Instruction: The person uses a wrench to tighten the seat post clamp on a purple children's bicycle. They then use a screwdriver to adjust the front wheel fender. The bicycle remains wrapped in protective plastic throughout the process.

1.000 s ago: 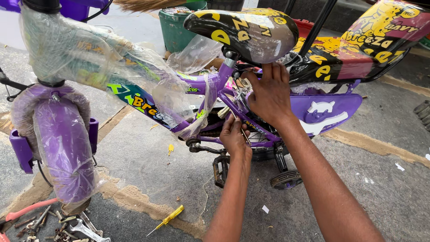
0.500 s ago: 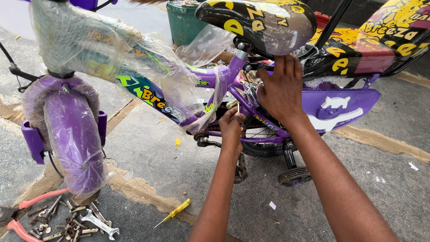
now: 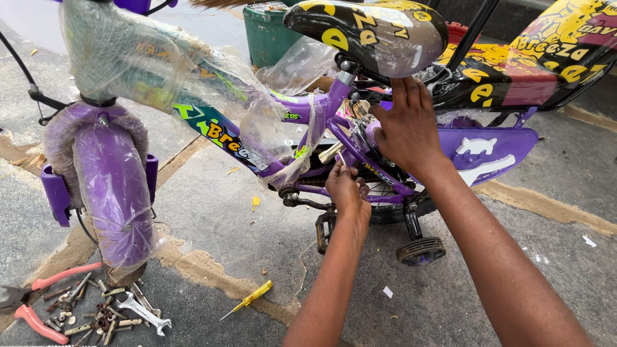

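Bicycle: a small purple children's bicycle (image 3: pixel 334 103) stands on the concrete floor (image 3: pixel 212 212), its frame partly wrapped in clear plastic film (image 3: pixel 128 58).
Left hand: the left hand (image 3: pixel 346 187) is curled shut just under the frame near the crank, fingers pinched on a small part that cannot be made out.
Right hand: the right hand (image 3: pixel 405 128) lies palm-down on the rear frame below the saddle, fingers spread and pressing on the tubes rather than closed around anything.
Saddle: a black saddle with yellow lettering (image 3: pixel 369 32) sits directly above both hands.
Chain guard: a purple chain guard (image 3: pixel 488 151) sits just right of the right hand.
Training wheel: a small black training wheel (image 3: pixel 421 250) rests on the floor below the right forearm.
Front wheel: the film-wrapped front mudguard (image 3: pixel 112 186) stands well to the left.
Tools: a yellow screwdriver (image 3: pixel 247 299) lies on the floor; red-handled pliers (image 3: pixel 38 299), a wrench (image 3: pixel 144 313) and loose bolts lie near the front wheel.
Bin: a green bin (image 3: pixel 270 35) stands behind the bicycle.
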